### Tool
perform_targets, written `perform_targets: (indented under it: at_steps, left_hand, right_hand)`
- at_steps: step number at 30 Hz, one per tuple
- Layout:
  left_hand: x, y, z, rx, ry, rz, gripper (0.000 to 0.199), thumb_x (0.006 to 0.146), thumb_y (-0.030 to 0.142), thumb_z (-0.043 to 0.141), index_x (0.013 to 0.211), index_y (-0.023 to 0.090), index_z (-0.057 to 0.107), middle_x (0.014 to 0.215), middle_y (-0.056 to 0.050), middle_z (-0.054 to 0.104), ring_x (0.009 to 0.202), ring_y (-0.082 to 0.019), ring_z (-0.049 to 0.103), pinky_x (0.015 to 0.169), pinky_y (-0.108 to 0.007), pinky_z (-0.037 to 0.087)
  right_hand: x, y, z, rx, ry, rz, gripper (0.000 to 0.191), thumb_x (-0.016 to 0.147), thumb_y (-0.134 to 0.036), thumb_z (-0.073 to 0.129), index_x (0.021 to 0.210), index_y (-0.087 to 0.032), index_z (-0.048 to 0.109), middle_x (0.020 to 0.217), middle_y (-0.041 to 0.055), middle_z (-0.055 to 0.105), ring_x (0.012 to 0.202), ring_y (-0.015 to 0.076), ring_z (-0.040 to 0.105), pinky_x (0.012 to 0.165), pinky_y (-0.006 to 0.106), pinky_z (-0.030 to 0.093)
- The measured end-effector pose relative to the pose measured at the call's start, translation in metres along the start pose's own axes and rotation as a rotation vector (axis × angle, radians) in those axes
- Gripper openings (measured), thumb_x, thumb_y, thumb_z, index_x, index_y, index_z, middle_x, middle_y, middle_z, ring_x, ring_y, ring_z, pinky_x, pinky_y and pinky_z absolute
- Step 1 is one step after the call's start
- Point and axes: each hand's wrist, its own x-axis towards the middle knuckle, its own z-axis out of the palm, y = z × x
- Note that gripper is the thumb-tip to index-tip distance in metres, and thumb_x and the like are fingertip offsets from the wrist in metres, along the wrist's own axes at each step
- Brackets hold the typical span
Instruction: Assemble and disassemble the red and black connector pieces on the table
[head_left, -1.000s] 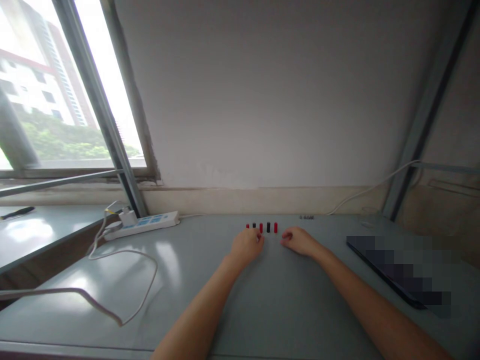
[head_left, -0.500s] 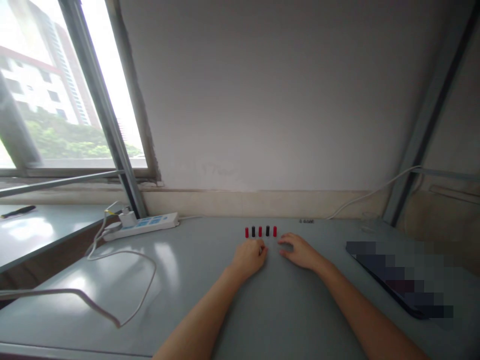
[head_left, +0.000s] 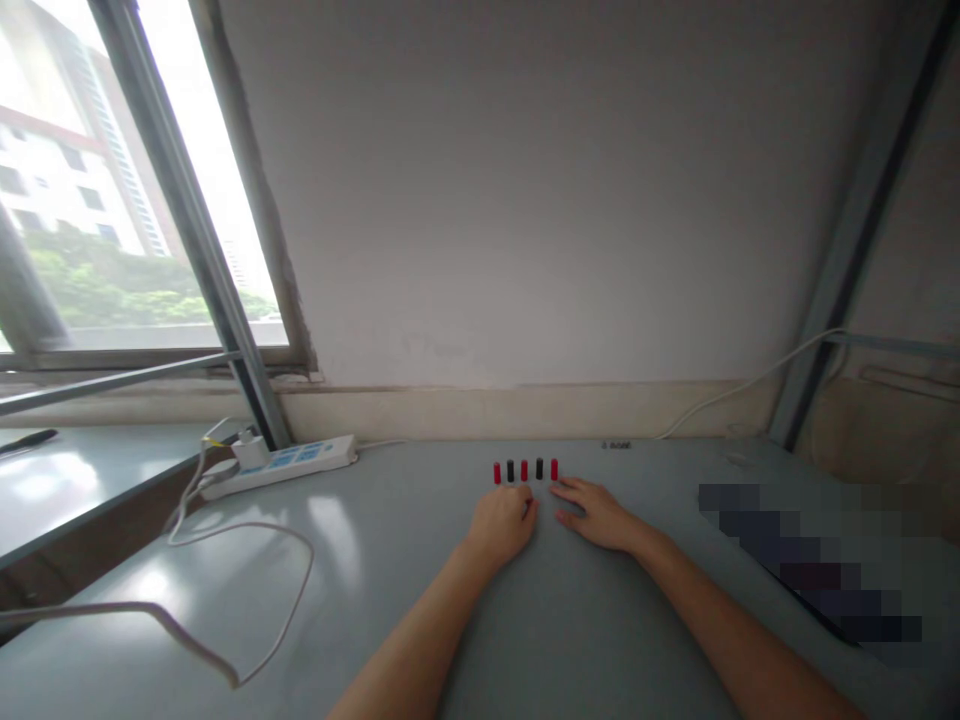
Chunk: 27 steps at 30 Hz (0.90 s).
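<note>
Three red and two black small cylinders stand upright in a row, colours alternating, on the grey desk. My left hand (head_left: 504, 525) rests just in front of the left red cylinder (head_left: 496, 473), the left black cylinder (head_left: 511, 470) and the middle red cylinder (head_left: 524, 470). Its fingers are curled in, and whatever they may hold is hidden. Fingers apart, my right hand (head_left: 596, 514) lies low over the desk with nothing visible in it. Its forefinger tip is close by the foot of the right red cylinder (head_left: 554, 469); contact is unclear. The right black cylinder (head_left: 539, 468) stands between the hands' reach.
A white power strip (head_left: 281, 465) with a plug lies at the left back, its cable (head_left: 289, 610) looping over the desk (head_left: 390, 600). Several tiny dark pieces (head_left: 617, 446) lie near the wall. At right are a clear container (head_left: 739, 445) and a blurred-out dark flat object (head_left: 802, 560).
My right hand has moved slightly left, bringing its fingertips nearer the right red cylinder. My left hand stays curled in front of the row. The camera view has shifted a little.
</note>
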Motion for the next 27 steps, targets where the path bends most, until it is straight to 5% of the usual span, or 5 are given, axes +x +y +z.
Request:
perform_targets:
  at_steps: [17,27]
  left_hand:
    - [-0.001,0.001,-0.004,-0.009,-0.007,-0.021,0.027,0.083,0.029,0.035,0.088,0.018,0.059,0.085,-0.007,0.064,0.083,-0.018,0.058,0.070,-0.026,0.040]
    - [-0.002,0.002,-0.005,-0.037,-0.005,-0.021,0.028,0.083,0.028,0.035,0.088,0.017,0.060,0.087,-0.007,0.064,0.084,-0.017,0.058,0.071,-0.025,0.040]
  right_hand:
    - [0.009,-0.002,0.013,-0.043,0.034,0.061,0.049,0.083,-0.049,0.026,0.129,-0.031,0.032,0.138,0.0051,0.029,0.127,0.0220,0.021,0.100,0.051,0.008]
    - [0.010,-0.001,0.015,-0.054,0.072,0.063,0.050,0.083,-0.046,0.029,0.128,-0.024,0.036,0.134,0.0086,0.035,0.124,0.0227,0.026,0.100,0.050,0.011]
